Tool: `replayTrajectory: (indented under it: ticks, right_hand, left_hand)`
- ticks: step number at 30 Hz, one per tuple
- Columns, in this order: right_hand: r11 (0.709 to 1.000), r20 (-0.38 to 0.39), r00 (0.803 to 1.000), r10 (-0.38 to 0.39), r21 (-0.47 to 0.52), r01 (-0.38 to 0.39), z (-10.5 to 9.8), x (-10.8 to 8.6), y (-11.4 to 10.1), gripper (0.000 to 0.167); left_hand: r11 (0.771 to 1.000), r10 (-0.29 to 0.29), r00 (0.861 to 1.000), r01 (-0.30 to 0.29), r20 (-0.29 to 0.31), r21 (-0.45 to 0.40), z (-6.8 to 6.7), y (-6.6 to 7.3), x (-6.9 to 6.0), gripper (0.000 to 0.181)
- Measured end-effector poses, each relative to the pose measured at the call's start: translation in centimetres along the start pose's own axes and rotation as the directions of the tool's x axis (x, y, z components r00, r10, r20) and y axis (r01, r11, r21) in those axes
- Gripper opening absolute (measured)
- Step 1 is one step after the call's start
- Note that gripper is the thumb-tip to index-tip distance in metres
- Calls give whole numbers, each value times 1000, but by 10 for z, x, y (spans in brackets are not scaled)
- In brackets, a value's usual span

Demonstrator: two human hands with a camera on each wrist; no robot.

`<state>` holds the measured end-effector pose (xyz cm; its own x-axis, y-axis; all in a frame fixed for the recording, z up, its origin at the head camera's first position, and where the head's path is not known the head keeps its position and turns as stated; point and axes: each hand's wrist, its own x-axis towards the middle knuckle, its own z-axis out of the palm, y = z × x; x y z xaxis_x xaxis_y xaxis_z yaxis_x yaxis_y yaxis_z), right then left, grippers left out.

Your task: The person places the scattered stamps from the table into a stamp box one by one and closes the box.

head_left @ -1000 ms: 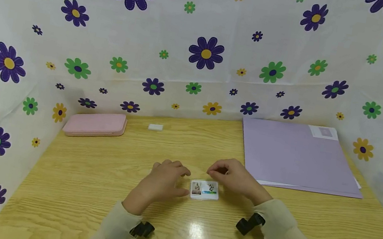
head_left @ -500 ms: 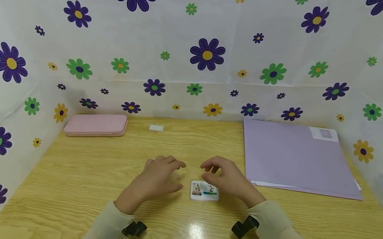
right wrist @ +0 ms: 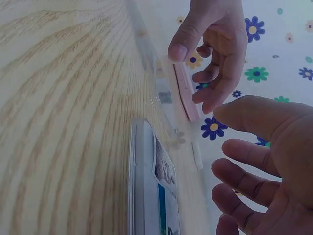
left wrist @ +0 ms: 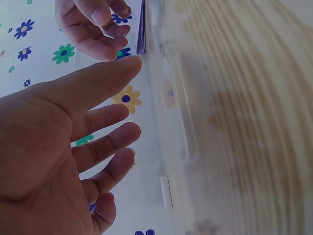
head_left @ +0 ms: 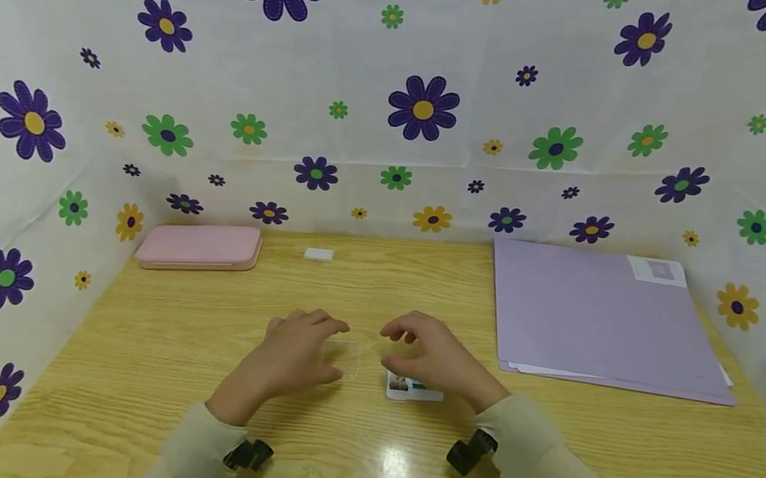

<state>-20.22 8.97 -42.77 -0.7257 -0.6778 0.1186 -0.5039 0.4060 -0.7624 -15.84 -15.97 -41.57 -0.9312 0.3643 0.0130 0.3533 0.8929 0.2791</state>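
Note:
A clear, thin rectangular piece (head_left: pixel 342 357) lies on the table beside the left hand (head_left: pixel 290 352), whose fingers are spread and hold nothing; the same clear piece (left wrist: pixel 181 105) shows in the left wrist view. My right hand (head_left: pixel 445 357) hovers over a small white card case (head_left: pixel 414 394) with printed pictures, partly covering it from the head camera. Its fingers are loosely bent and apart, with nothing between them. In the right wrist view the case (right wrist: pixel 149 181) lies flat near the right hand (right wrist: pixel 279 166), not touching it.
A pink case (head_left: pixel 199 246) lies at the back left, with a small white block (head_left: pixel 319 254) to its right. Purple folders (head_left: pixel 605 323) with papers lie at the back right. A flowered cloth (head_left: pixel 348 81) stands behind and beside the table.
Both hands have moved left, the left one away from the card case and the right one partly over it. The clear piece now shows on the table between the hands.

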Motion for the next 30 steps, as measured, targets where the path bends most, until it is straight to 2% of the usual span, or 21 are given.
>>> replayTrajectory:
  ticks: [5,15,23,30]
  right_hand:
    - [1000,20,1000,5,-21,-5,7,6,-1,42]
    - [981,41,994,97,-175,-88,21,19,-12,50]
    - [972,64,994,93,-223,-77,30,28,-18,56]
    - [950,65,985,162,-279,-138,36,34,-20,63]
  left_hand:
    - [999,-33,999,33,25,-6,-2,-11,-4,63]
    - [997,-72,996,73,46,-16,-4,-28,-12,73]
    - [994,-108,992,110,69,-20,-1,-39,-14,75]
    - [990,-135,987,138,89,-22,1,-43,-14,76]
